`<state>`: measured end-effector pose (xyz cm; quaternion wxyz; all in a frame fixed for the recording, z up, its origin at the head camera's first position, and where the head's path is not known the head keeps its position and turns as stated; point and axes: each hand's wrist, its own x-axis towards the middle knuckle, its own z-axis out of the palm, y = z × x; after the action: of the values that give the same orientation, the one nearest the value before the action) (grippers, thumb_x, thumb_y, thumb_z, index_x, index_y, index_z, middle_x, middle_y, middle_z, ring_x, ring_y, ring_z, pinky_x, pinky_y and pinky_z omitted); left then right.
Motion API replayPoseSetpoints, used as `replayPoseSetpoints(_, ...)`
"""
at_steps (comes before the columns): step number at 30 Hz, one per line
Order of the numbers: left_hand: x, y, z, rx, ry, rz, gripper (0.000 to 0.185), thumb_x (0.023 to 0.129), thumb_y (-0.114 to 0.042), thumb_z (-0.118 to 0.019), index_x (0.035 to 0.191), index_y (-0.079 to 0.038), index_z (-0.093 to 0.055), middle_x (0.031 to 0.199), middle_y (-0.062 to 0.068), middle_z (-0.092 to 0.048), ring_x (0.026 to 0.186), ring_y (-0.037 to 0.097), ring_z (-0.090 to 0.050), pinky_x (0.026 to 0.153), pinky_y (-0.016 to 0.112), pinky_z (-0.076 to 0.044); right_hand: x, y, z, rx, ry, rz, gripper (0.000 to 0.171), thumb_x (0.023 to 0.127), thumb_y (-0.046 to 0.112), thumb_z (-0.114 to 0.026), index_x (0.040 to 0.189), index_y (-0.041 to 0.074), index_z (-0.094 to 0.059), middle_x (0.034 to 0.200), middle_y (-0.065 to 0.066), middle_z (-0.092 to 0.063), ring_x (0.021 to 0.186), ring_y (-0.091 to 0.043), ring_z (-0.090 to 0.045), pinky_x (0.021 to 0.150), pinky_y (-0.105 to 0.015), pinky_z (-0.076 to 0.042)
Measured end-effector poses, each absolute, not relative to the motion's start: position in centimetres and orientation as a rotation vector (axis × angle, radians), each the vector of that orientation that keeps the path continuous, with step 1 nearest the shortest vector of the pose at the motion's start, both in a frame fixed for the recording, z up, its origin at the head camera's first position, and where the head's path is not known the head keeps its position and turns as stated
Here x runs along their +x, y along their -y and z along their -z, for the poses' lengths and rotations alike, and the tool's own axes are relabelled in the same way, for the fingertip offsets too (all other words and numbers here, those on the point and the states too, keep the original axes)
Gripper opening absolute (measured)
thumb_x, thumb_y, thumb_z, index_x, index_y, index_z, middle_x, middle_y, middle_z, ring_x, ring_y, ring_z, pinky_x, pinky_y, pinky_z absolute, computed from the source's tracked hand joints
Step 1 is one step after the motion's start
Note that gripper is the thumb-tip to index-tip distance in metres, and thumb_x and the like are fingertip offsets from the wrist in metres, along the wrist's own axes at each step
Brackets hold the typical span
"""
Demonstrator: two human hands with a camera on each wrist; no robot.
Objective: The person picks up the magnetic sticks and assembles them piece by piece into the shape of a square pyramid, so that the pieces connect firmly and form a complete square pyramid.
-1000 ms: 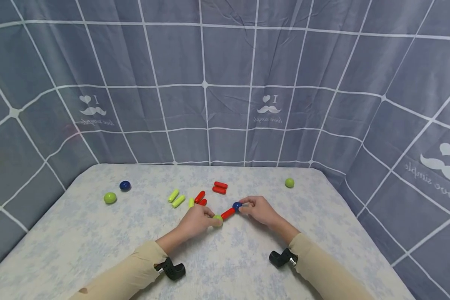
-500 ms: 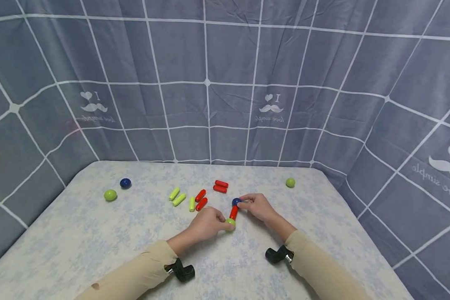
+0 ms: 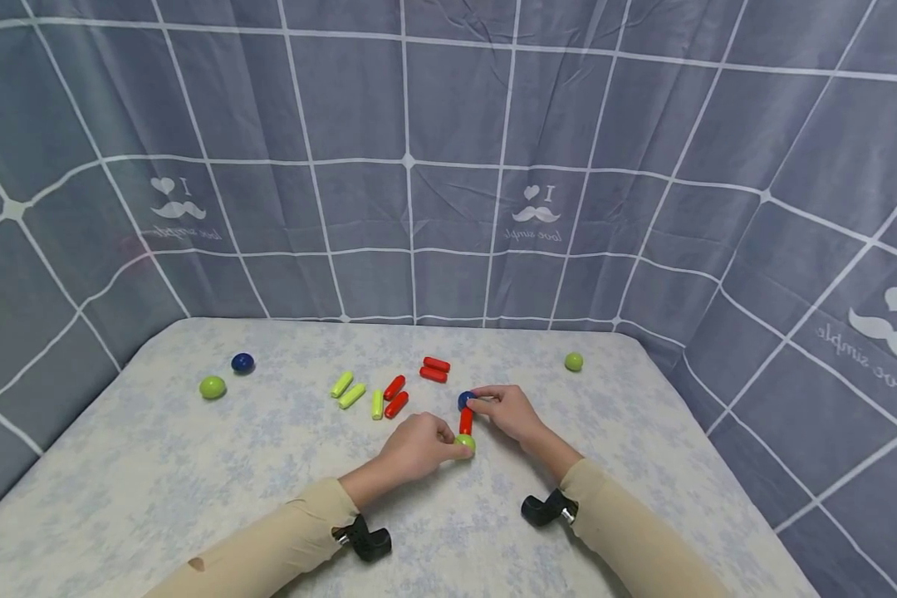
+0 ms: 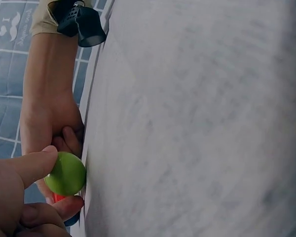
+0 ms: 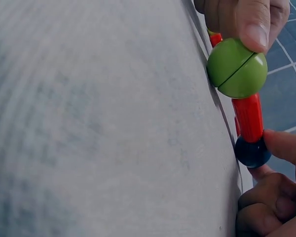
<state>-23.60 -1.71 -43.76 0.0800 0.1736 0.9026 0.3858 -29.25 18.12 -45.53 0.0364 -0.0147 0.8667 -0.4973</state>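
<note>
A red rod [image 3: 467, 421] joins a green ball [image 5: 237, 68] at its near end to a dark blue ball [image 5: 252, 151] at its far end. My left hand [image 3: 416, 448] pinches the green ball between thumb and finger; in the left wrist view the thumb lies against this ball [image 4: 65, 174]. With thumb and forefinger, my right hand [image 3: 510, 412] pinches the blue ball. The joined piece is low at the tabletop, pointing away from me in the head view. A seam line runs across the green ball in the right wrist view.
Left of the hands lie loose red rods [image 3: 396, 404] and yellow-green rods [image 3: 352, 395]. Two more red rods [image 3: 433, 374] lie farther back. A green ball [image 3: 213, 387] and a blue ball [image 3: 242, 363] sit far left; another green ball [image 3: 574, 361] is back right. A grid-patterned curtain [image 3: 448, 208] hangs behind.
The joined piece has turned from slanting to pointing nearly straight away from me. My left hand has shifted right with the green ball; my right hand has moved slightly left, still holding the blue ball.
</note>
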Motion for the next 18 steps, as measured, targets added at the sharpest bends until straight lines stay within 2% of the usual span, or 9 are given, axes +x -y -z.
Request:
replayPoseSetpoints(5, -23.7, 2.1, 43.6, 0.528, -2.688, -1.158, 0.037, 0.082, -0.049, -0.08, 0.086, -0.012, -0.078, 0.076, -0.006, -0.071, 0.059, 0.011, -0.057, 0.054, 0.028, -0.045, -29.2, -18.0, 45.5, -0.048, -2.672, 1.506, 0.033, 0.09, 0.033, -0.074, 0.117, 0.013, -0.076, 0.064, 0.005, -0.042, 0.059, -0.014, -0.036, 0.057, -0.027, -0.031)
replayPoseSetpoints(7, -24.0, 2.4, 43.5, 0.515, -2.688, -1.16, 0.038, 0.08, -0.05, -0.081, 0.087, -0.013, -0.078, 0.077, -0.006, -0.071, 0.061, 0.012, -0.058, 0.055, 0.029, -0.046, -29.2, -18.0, 45.5, -0.056, -2.681, 1.497, 0.033, 0.09, 0.033, -0.075, 0.117, 0.014, -0.077, 0.071, 0.005, -0.05, 0.065, -0.013, -0.041, 0.06, -0.027, -0.034)
replayPoseSetpoints(9, -24.4, 2.8, 43.2, 0.487, -2.687, -1.156, 0.035, 0.081, -0.045, -0.081, 0.09, -0.012, -0.078, 0.079, -0.005, -0.07, 0.063, 0.012, -0.059, 0.056, 0.029, -0.046, -29.1, -18.0, 45.3, -0.073, -2.69, 1.488, 0.033, 0.09, 0.033, -0.074, 0.117, 0.014, -0.077, 0.08, 0.004, -0.061, 0.073, -0.013, -0.044, 0.064, -0.027, -0.035)
replayPoseSetpoints(11, -24.9, 3.1, 42.9, 0.457, -2.699, -1.151, 0.029, 0.083, -0.037, -0.081, 0.095, -0.011, -0.077, 0.077, -0.002, -0.068, 0.063, 0.013, -0.057, 0.055, 0.029, -0.045, -29.0, -17.9, 45.2, -0.074, -2.68, 1.486, 0.033, 0.091, 0.032, -0.073, 0.119, 0.014, -0.076, 0.081, 0.001, -0.061, 0.076, -0.014, -0.044, 0.066, -0.027, -0.035)
replayPoseSetpoints(13, -25.6, 3.4, 42.8, 0.417, -2.717, -1.149, 0.022, 0.086, -0.029, -0.078, 0.1, -0.011, -0.077, 0.072, 0.0, -0.064, 0.06, 0.015, -0.055, 0.053, 0.028, -0.043, -29.0, -18.0, 45.2, -0.077, -2.682, 1.481, 0.033, 0.091, 0.032, -0.073, 0.119, 0.015, -0.076, 0.084, 0.005, -0.062, 0.078, -0.012, -0.044, 0.067, -0.027, -0.035)
replayPoseSetpoints(16, -26.7, 3.6, 42.8, 0.364, -2.757, -1.179, 0.022, 0.09, -0.023, -0.074, 0.107, -0.01, -0.076, 0.067, 0.002, -0.059, 0.056, 0.015, -0.052, 0.051, 0.027, -0.041, -29.0, -18.1, 45.3, -0.079, -2.659, 1.48, 0.034, 0.092, 0.032, -0.072, 0.122, 0.015, -0.075, 0.068, 0.003, -0.045, 0.067, -0.015, -0.037, 0.062, -0.029, -0.031)
replayPoseSetpoints(18, -27.4, 3.7, 42.9, 0.316, -2.763, -1.243, 0.024, 0.091, -0.022, -0.073, 0.111, -0.01, -0.074, 0.067, 0.001, -0.057, 0.056, 0.014, -0.05, 0.051, 0.027, -0.04, -29.0, -18.2, 45.3, -0.076, -2.662, 1.469, 0.034, 0.092, 0.031, -0.072, 0.122, 0.015, -0.075, 0.065, 0.005, -0.044, 0.066, -0.014, -0.037, 0.061, -0.028, -0.031)
